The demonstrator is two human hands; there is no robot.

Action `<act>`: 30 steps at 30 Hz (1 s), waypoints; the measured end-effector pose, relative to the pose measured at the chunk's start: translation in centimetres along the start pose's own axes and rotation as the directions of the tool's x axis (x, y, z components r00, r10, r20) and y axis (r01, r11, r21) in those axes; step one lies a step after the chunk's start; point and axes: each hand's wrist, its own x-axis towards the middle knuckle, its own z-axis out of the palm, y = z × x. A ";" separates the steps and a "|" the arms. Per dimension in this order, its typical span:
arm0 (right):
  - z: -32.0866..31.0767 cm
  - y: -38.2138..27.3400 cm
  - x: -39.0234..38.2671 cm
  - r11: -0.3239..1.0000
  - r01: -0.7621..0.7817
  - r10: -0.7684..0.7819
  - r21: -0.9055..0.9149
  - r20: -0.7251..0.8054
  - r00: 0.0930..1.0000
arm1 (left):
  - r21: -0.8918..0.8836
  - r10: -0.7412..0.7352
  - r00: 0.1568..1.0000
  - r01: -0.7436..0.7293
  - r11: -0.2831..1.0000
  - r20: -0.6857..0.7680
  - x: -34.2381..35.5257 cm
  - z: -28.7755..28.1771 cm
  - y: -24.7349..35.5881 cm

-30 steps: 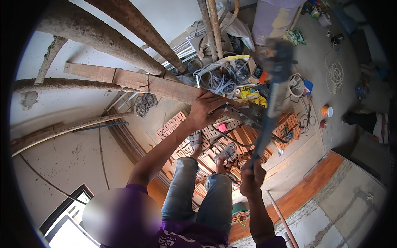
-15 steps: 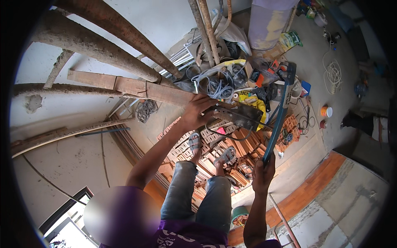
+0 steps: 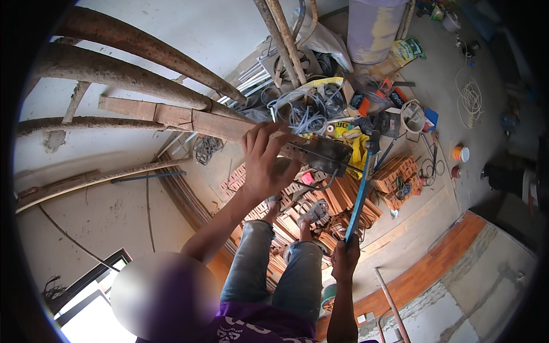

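Note:
A long wooden plank (image 3: 200,124) runs from the left to the middle, with a dark metal block (image 3: 326,155) at its right end. My left hand (image 3: 263,160) is over the plank beside the block, its fingers apart and bent. Whether it touches the plank is hard to tell. My right hand (image 3: 345,257) is closed round the lower end of a long blue bar-like tool (image 3: 358,208) with a dark head. A thin metal rod (image 3: 354,168) reaches from the block toward the tool. Below the block a bent piece of rod (image 3: 320,188) shows, partly hidden by my left hand.
Rusty poles (image 3: 143,80) lean at the upper left. Stacked bricks (image 3: 394,180) lie on the floor around my feet. Beyond the block is a heap of clear hose (image 3: 306,117), bags and boxes. A lilac drum (image 3: 374,31) and a grey bucket (image 3: 413,117) stand farther off.
The blue tool and my right hand have swung left and nearer to me, with the tool's head lower. My left hand has shifted slightly left, its fingers more spread.

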 end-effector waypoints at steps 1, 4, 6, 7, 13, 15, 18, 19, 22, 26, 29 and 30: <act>0.1 -0.1 0.0 0.999 0.026 -0.026 -0.034 0.008 1.000 | 0.045 -0.055 0.998 0.054 0.998 0.023 1.3 0.1 0.6; -0.2 -1.0 -0.2 0.998 -0.026 0.029 -0.052 0.069 0.997 | 0.141 0.065 0.975 -0.096 0.985 0.211 2.2 2.5 -0.4; -0.1 -1.5 -0.2 0.999 0.006 -0.002 -0.048 0.074 0.997 | 0.142 0.022 0.956 -0.066 0.988 0.293 1.5 3.1 -1.3; -0.3 -1.8 0.1 0.998 0.021 -0.016 -0.056 0.087 0.996 | 0.139 0.003 0.942 -0.052 0.989 0.335 1.3 3.2 -1.6; -0.8 -3.7 2.8 0.935 0.268 -0.256 -0.231 0.082 0.963 | -0.015 0.049 0.926 -0.046 0.999 0.375 1.1 2.1 -3.1; -1.0 -3.8 5.0 0.968 0.165 -0.166 -0.191 0.010 0.986 | -0.074 0.069 0.916 -0.044 0.996 0.394 1.0 1.7 -3.3; -0.2 -6.0 8.5 0.947 0.231 -0.258 -0.223 -0.098 0.961 | -0.110 0.064 0.899 -0.017 0.994 0.434 1.1 1.0 -3.0; 0.2 -6.5 10.1 0.916 0.317 -0.358 -0.244 -0.143 0.923 | -0.134 0.048 0.922 0.005 0.991 0.384 0.9 1.0 -3.0; 0.6 -5.7 14.4 0.843 0.454 -0.520 -0.288 -0.223 0.824 | -0.201 -0.056 0.978 0.097 0.975 0.200 -0.3 1.0 -3.3; 0.9 -5.6 15.9 0.899 0.376 -0.420 -0.226 -0.195 0.887 | -0.206 -0.197 0.980 0.197 0.958 0.018 -3.4 0.5 -4.7; 0.8 -5.8 16.2 0.907 0.344 -0.390 -0.242 -0.178 0.903 | -0.079 -0.110 0.988 0.119 0.990 0.104 -2.8 -0.2 -4.6; 0.6 -5.9 16.1 0.905 0.341 -0.391 -0.256 -0.180 0.903 | -0.032 -0.049 0.986 0.055 0.998 0.161 -1.7 -0.6 -4.1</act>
